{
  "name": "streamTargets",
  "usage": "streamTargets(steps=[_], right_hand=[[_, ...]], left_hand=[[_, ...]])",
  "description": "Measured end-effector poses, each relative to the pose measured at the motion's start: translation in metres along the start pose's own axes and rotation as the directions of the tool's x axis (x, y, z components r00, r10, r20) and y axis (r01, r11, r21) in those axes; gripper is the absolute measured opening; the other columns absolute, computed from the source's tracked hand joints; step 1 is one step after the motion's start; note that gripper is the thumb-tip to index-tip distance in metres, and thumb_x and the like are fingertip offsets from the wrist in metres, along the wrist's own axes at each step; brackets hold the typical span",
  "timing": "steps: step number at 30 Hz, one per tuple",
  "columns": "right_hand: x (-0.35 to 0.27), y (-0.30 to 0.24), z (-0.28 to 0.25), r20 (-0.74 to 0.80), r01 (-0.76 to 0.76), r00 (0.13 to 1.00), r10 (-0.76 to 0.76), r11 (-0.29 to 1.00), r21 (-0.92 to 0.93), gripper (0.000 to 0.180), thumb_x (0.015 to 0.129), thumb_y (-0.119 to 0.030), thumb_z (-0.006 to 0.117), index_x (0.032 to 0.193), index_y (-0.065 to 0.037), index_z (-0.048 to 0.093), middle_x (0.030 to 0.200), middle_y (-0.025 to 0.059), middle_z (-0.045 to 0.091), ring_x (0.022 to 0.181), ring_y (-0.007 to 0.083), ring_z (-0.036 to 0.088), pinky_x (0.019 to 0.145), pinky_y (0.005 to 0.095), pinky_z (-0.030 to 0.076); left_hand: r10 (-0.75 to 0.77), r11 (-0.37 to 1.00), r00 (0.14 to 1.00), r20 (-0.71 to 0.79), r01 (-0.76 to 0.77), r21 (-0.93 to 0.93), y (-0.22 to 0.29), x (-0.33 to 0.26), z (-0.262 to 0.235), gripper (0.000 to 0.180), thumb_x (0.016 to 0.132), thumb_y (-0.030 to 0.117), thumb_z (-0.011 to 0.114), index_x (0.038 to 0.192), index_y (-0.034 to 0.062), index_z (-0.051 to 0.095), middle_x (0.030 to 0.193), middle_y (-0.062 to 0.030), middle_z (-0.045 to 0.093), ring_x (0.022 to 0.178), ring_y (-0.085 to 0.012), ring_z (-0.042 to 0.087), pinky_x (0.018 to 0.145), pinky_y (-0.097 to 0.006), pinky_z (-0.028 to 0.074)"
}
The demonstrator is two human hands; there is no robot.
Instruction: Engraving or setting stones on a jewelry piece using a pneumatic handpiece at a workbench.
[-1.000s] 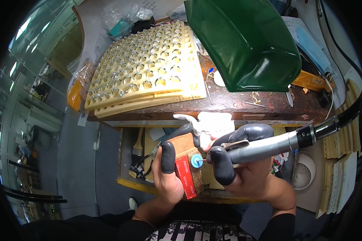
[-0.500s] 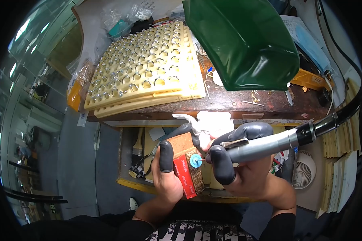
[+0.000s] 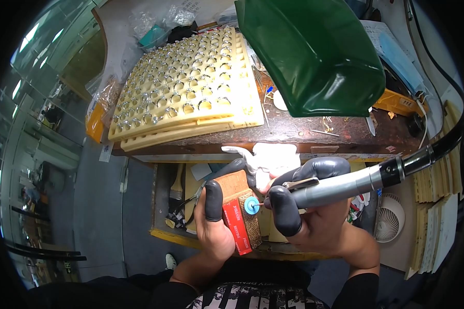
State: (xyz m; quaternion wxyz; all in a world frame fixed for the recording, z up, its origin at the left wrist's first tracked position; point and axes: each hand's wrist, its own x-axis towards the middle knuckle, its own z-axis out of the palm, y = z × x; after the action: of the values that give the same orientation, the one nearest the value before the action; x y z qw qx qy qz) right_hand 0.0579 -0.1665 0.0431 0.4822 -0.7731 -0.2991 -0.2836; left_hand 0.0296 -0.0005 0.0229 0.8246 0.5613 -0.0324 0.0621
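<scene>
In my left hand (image 3: 215, 233) is a brown block (image 3: 231, 184) with a red printed label and a rough, speckled dark side. Black finger cots cover its thumb and at least one finger. My right hand (image 3: 322, 221), also in black finger cots, grips the silver handpiece of a rotary tool (image 3: 337, 188). A small blue disc (image 3: 251, 205) on the handpiece's thin shank rests against the block's rough side. Whether the disc spins I cannot tell. Just beyond my hands lies a white cloth or glove (image 3: 270, 157).
Stacked cream trays (image 3: 183, 82) hold many rings on the dark bench (image 3: 294, 135). A glossy green lamp shade (image 3: 319, 67) hangs over its right half. Below, an open drawer (image 3: 162, 226) contains a brush (image 3: 177, 186). A white fan (image 3: 390, 219) stands at right.
</scene>
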Motion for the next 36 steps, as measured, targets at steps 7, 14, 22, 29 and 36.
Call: streamTargets(steps=[7, 14, 22, 29, 36], right_hand=[[0.001, -0.004, 0.000, 0.004, -0.043, 0.999, 0.043, 0.998, 0.037, 0.013, 0.088, -0.001, 0.065, 0.076, -0.003, 0.068, 0.075, 0.0069, 0.068, 0.072, 0.0159, 0.068, 0.071, 0.0309, 0.059], [0.002, -0.001, -0.009, 0.051, -0.051, 0.998, 0.047, 0.995, 0.082, 0.006, 0.086, 0.002, 0.064, 0.083, 0.000, 0.069, 0.079, 0.0086, 0.069, 0.076, 0.0177, 0.069, 0.074, 0.0334, 0.060], [0.009, -0.005, -0.012, 0.151, -0.026, 0.989, 0.013, 0.996, 0.084, 0.007, 0.084, 0.002, 0.068, 0.091, 0.002, 0.070, 0.086, 0.0109, 0.068, 0.079, 0.0196, 0.070, 0.081, 0.0345, 0.059], [0.011, -0.005, -0.010, 0.142, 0.020, 0.989, -0.032, 0.996, 0.089, 0.010, 0.083, 0.000, 0.072, 0.092, 0.003, 0.069, 0.087, 0.0120, 0.067, 0.077, 0.0189, 0.070, 0.077, 0.0318, 0.059], [0.010, -0.003, -0.009, 0.121, 0.043, 0.991, -0.051, 0.997, 0.063, 0.008, 0.082, 0.000, 0.073, 0.088, 0.002, 0.068, 0.088, 0.0115, 0.067, 0.076, 0.0181, 0.069, 0.072, 0.0302, 0.057]], left_hand=[[-0.009, 1.000, 1.000, -0.017, 0.009, -0.013, -0.001, 0.000, -0.001, 0.058, 0.109, 0.041, 0.031, 0.136, -0.0075, 0.049, 0.120, -0.0200, 0.063, 0.111, -0.0259, 0.063, 0.100, -0.039, 0.049], [-0.241, 0.969, 0.967, -0.079, 0.235, -0.072, 0.012, 0.007, -0.008, 0.056, 0.109, 0.042, 0.035, 0.134, -0.0037, 0.054, 0.102, -0.0132, 0.067, 0.087, -0.0168, 0.064, 0.081, -0.029, 0.052], [-0.366, 0.922, 0.930, 0.024, 0.366, -0.128, 0.037, 0.018, -0.009, 0.047, 0.109, 0.035, 0.040, 0.133, -0.0022, 0.054, 0.109, -0.0131, 0.067, 0.094, -0.0169, 0.066, 0.085, -0.029, 0.053], [-0.394, 0.903, 0.914, 0.098, 0.405, -0.146, 0.041, 0.023, -0.010, 0.042, 0.109, 0.030, 0.040, 0.134, -0.0020, 0.053, 0.117, -0.0142, 0.065, 0.106, -0.0181, 0.065, 0.093, -0.030, 0.051], [-0.373, 0.905, 0.920, 0.125, 0.390, -0.170, 0.042, 0.021, -0.007, 0.044, 0.110, 0.030, 0.038, 0.136, -0.0037, 0.049, 0.120, -0.0170, 0.064, 0.110, -0.0216, 0.065, 0.098, -0.034, 0.050]])
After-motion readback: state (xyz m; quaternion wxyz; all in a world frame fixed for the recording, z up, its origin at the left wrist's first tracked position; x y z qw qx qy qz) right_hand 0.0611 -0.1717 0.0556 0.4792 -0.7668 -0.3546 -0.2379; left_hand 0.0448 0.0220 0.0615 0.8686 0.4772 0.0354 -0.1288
